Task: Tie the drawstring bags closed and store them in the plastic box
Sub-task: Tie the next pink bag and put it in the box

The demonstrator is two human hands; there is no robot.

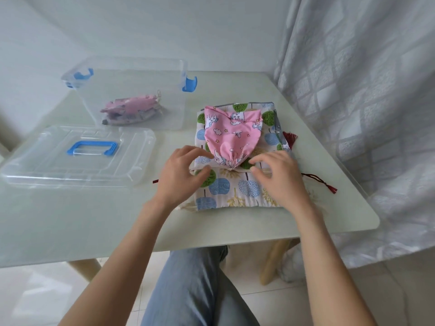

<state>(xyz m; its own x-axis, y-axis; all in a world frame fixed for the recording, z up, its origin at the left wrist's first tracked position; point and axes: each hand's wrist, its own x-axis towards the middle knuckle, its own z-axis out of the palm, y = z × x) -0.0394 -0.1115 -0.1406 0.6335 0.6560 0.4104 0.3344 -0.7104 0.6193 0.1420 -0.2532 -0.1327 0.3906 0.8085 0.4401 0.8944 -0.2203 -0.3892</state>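
Now both hands — left hand [186, 170], right hand [275, 175] — pinch the pink bag's [231, 135] cord; uneven pulling could slip the knot.

You work in soft, even daylight; it seems to come through the curtain [367, 90] on your right. Shadows on the table [94, 220] are very weak. The picture is sharp in the centre, but the edges bend and look a little blurred.
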